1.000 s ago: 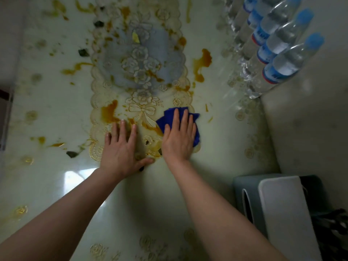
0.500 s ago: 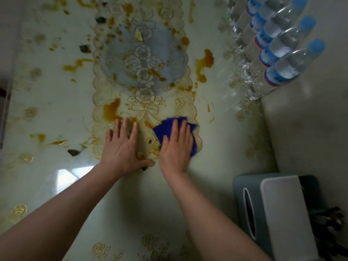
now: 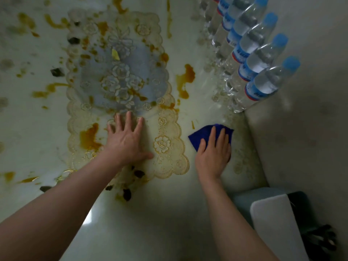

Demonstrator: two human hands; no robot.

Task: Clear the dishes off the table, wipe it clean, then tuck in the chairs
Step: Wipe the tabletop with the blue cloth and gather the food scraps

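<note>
A glossy pale surface, smeared with orange-brown sauce, carries a scalloped lace-patterned placemat. The left hand presses flat on it, fingers spread; beside the mat, the right hand flattens a crumpled blue cloth.

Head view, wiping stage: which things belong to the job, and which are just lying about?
In the job:
- blue cloth under the right hand
- left hand pressing the lace placemat
- orange sauce stains
- dark food scraps
- table

Lying about:
- water bottles
- grey box
</note>
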